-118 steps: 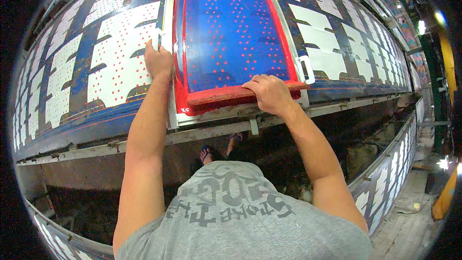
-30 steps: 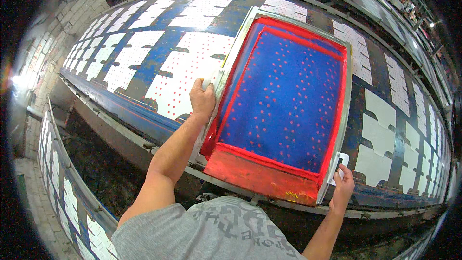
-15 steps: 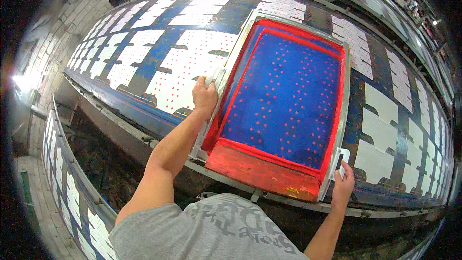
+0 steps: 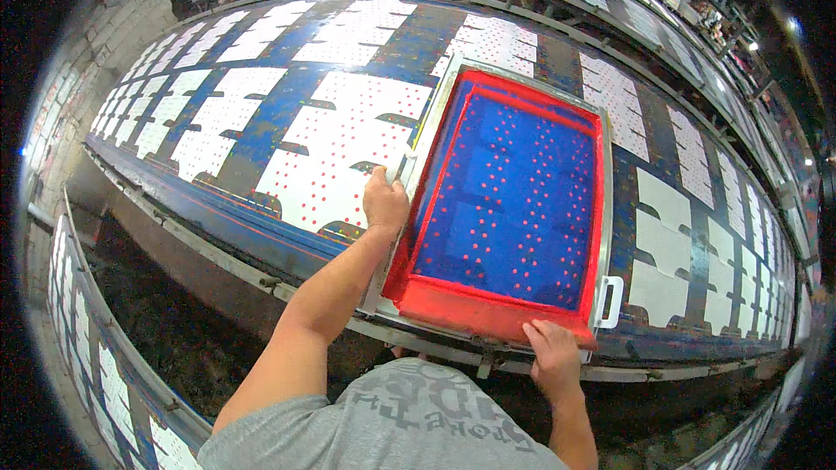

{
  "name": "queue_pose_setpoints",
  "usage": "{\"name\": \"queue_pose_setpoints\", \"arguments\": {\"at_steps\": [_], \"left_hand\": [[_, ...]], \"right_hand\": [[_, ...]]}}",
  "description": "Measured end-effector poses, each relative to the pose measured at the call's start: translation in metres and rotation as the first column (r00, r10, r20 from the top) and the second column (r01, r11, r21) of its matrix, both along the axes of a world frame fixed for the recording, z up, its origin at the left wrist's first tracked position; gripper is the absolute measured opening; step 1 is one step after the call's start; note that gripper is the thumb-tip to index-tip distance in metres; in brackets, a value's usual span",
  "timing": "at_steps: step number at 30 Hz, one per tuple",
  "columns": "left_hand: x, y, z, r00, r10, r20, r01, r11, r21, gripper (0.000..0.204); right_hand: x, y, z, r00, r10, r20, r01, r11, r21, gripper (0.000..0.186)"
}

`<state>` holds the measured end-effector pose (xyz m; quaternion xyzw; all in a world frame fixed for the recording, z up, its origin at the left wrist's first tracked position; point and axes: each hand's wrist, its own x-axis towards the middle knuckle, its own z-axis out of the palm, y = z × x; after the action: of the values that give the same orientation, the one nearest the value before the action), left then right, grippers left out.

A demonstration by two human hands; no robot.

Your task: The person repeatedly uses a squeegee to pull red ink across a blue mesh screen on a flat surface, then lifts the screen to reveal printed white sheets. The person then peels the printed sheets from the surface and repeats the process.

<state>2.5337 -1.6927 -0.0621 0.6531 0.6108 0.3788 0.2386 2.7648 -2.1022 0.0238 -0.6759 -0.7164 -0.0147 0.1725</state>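
A screen-printing frame (image 4: pixel 597 165) with blue mesh (image 4: pixel 514 200) and red ink round its inner border lies on the long table. My left hand (image 4: pixel 385 200) is closed at the frame's left side rail; its fingertips are partly hidden. Across the near end of the frame rests a wide red-stained squeegee (image 4: pixel 470 313). My right hand (image 4: pixel 554 352) has its fingers over the squeegee's right end, with the thumb side hidden. Just beyond that hand, a white handle (image 4: pixel 609 302) on the frame's right side is free.
White cut panels with red dots (image 4: pixel 353 139) lie left of the frame and along the far row. Plain white panels (image 4: pixel 659 239) lie to the right. A metal rail (image 4: pixel 252 271) edges the table. Another panel-covered table (image 4: pixel 91 344) stands at the lower left.
My right hand has left the white handle and moved left onto the squeegee. My left hand stays at the frame's left side. The view has shifted slightly.
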Motion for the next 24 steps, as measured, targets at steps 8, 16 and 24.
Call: {"name": "queue_pose_setpoints", "arguments": {"at_steps": [8, 16, 24], "left_hand": [[0.004, 0.001, -0.008, 0.997, -0.012, -0.077, 0.028, 0.978, 0.207, 0.052], [0.004, 0.003, -0.008, 0.996, -0.086, 0.032, 0.077, 0.973, 0.215, 0.053], [0.005, 0.004, -0.001, 0.99, -0.125, 0.059, 0.114, 0.979, 0.171, 0.049]], "right_hand": [[-0.03, 0.069, 0.013, 0.999, -0.033, -0.017, 0.029, 0.978, -0.205, 0.044], [-0.04, 0.05, 0.012, 0.995, -0.098, -0.034, 0.086, 0.966, -0.245, 0.046], [-0.019, 0.089, -0.008, 0.992, -0.107, 0.064, 0.112, 0.991, -0.072, 0.049]]}}
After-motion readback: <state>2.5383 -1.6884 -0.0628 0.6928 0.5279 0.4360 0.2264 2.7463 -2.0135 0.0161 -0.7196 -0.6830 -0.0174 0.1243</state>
